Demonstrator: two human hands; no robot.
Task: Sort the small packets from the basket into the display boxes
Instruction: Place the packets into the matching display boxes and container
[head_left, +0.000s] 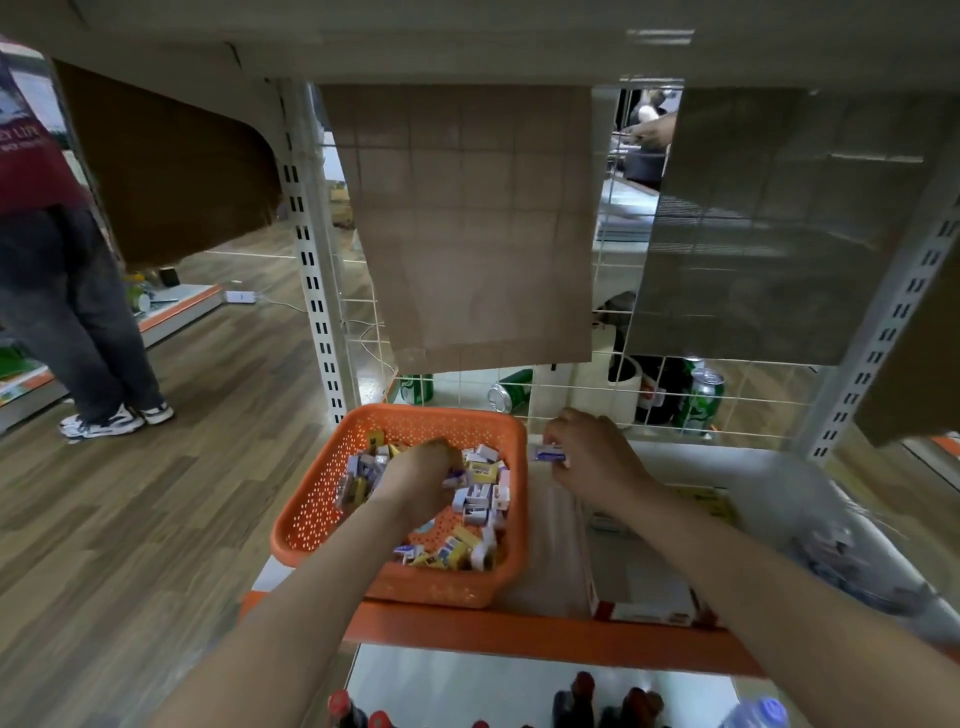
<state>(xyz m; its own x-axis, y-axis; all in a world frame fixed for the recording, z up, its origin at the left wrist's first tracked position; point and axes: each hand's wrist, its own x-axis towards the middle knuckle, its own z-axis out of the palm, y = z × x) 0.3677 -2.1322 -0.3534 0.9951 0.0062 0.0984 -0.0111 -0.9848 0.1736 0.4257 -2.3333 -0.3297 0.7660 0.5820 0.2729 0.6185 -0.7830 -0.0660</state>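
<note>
Head view: the basket (311, 514) sits on the shelf (519, 636) just below centre, at about seven o'clock, with the loose packets (478, 499) heaped toward its three o'clock side. My left hand (421, 475) is dug into that heap, fingers curled down and hidden under the knuckles, so I cannot tell whether they have one yet. My right hand (592, 460) hovers just off the basket's two o'clock corner, pinching one purple-and-white packet (549, 453) by its end. I judge it is held up there to check its kind before it goes across.

The red-edged box (639, 587) lies at four o'clock from the basket, under my right forearm. A clear box (852, 561), blurred, is further out at three o'clock and seems to hold purple packets already. Keeping both beside the basket keeps the carry short.

A wire grid (571, 400) backs the shelf, with green cans (704, 400) behind it and cardboard (467, 223) hanging at twelve o'clock. Bottles (582, 696) stand below at six. A bystander (78, 312) stands on the wood floor (156, 519) at nine o'clock.
</note>
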